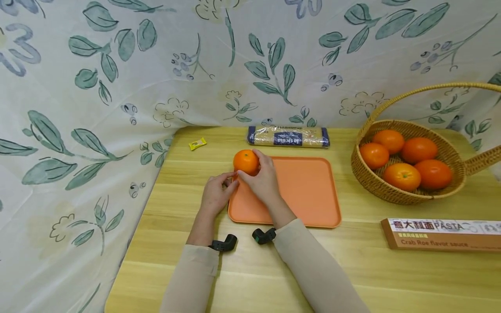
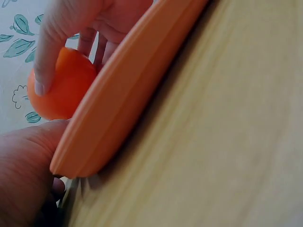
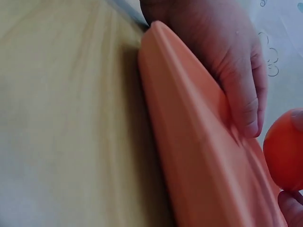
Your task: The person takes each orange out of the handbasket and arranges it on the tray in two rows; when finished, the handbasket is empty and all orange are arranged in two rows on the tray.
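My right hand (image 1: pixel 261 179) holds an orange (image 1: pixel 245 161) between thumb and fingers at the upper left corner of a salmon-coloured tray (image 1: pixel 301 191). In the left wrist view, fingers of that hand reach down over the orange (image 2: pixel 71 90), beyond the tray's wall (image 2: pixel 113 99). My left hand (image 1: pixel 216 193) pinches the left edge of the tray, its thumb reaching over the rim. The right wrist view shows the left hand (image 3: pixel 227 52) at the tray's far edge, close to the orange (image 3: pixel 284 151). Whether the orange touches the tray is unclear.
A wicker basket (image 1: pixel 391 193) with several orange and red fruits stands at the right. Below it lies a pasta box (image 1: pixel 446 234). A spaghetti packet (image 1: pixel 288 136) lies behind the tray, with a small yellow wrapped sweet (image 1: pixel 197 144) at the back left.
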`<action>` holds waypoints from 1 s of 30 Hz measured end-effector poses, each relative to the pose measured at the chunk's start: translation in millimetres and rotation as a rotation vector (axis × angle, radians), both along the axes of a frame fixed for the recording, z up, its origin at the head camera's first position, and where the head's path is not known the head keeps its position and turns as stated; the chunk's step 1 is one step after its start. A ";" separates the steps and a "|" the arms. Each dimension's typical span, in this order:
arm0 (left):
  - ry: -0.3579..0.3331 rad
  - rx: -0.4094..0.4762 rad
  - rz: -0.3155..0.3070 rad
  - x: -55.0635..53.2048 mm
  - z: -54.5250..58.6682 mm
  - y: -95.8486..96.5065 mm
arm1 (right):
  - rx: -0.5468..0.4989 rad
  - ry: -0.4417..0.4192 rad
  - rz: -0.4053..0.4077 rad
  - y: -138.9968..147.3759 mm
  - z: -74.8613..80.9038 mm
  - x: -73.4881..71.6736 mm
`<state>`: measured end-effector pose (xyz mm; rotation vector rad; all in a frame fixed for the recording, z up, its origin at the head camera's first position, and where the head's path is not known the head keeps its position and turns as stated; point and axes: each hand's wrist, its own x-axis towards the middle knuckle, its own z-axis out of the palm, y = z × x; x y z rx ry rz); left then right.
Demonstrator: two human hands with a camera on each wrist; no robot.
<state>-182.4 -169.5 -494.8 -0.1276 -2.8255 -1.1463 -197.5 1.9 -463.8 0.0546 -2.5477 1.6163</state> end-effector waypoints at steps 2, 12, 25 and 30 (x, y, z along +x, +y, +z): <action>0.007 -0.001 0.003 -0.6 0.2 0.1 | 0.011 0.000 0.000 -2.5 -3.7 -3.6; 0.003 -0.011 0.007 -0.8 -0.6 1.5 | -0.001 -0.005 -0.018 -7.2 -20.4 -10.2; 0.012 -0.016 0.008 -0.1 -1.3 1.1 | 0.040 -0.016 -0.046 -8.0 -21.5 -10.1; 0.021 -0.014 0.008 0.8 -0.3 1.7 | -0.045 -0.033 -0.021 -5.0 -20.8 -9.6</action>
